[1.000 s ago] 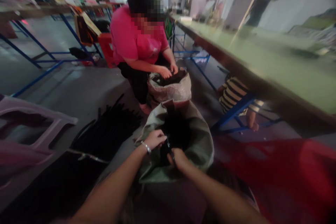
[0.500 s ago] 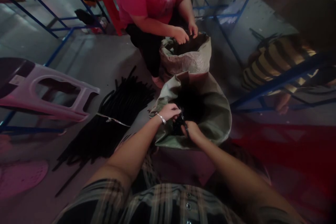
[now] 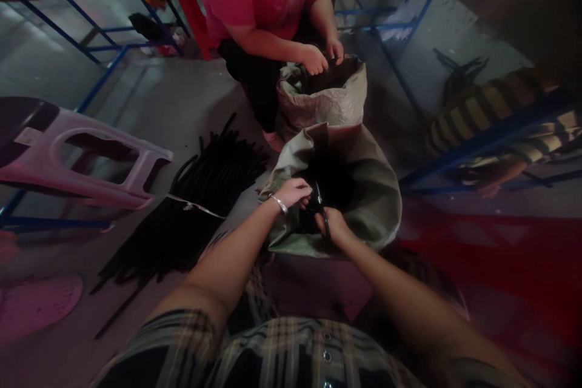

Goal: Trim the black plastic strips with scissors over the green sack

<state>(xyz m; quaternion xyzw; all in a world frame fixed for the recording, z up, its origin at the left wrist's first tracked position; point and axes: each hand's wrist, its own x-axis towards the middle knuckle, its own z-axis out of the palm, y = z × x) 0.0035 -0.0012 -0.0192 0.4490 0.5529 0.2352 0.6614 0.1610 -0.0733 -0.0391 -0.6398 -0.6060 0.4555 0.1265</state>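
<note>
Over the mouth of a greenish woven sack [image 3: 375, 206], my right hand [image 3: 334, 225] is closed around the handles of a pair of scissors [image 3: 319, 199], blades pointing up and away from me. Just left of the blades, my left hand [image 3: 295, 193], with a silver bangle at its wrist, has its fingers pinched together. What those fingers hold is too dark and small to name. Black material [image 3: 331, 176] fills the shadowed inside of the sack. Left of the sack, a bundle of long black tubes [image 3: 195, 194], tied with a pale strip, lies on the floor.
Opposite me, a person in a pink shirt [image 3: 268, 0] has both hands over a second sack [image 3: 322, 106]. A purple plastic stool [image 3: 136, 179] stands at left. Blue metal frames [image 3: 102, 82] line both sides. At right, another person's striped sleeve [image 3: 482, 109] shows behind a blue bar.
The scissors have shifted slightly right, away from my left fingers. My left hand has barely moved. At right, the person in stripes has moved an arm lower and to the right.
</note>
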